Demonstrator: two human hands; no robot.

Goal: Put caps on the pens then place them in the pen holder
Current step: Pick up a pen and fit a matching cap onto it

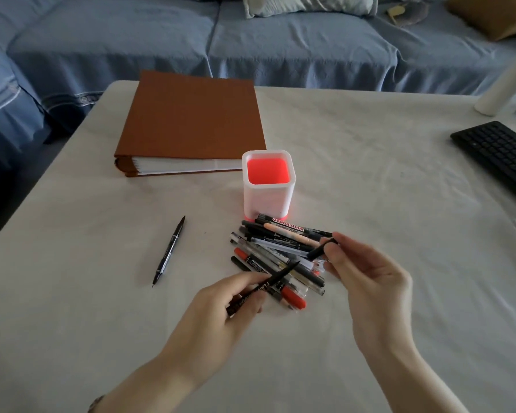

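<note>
With the left hand gripping the black pen, tip toward two o'clock, the right hand, its grip pinching the cap, probably needed to line the cap up straight before pushing.

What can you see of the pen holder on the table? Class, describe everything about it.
The pen holder is a white, squarish tub with rounded corners, plastic by its look, with a red inside and a red strip at its foot. It stands upright and open-topped on the table, with no pens showing inside. The pile of pens lies just in front of it, and the whiteboard marker lies at its foot.
</note>
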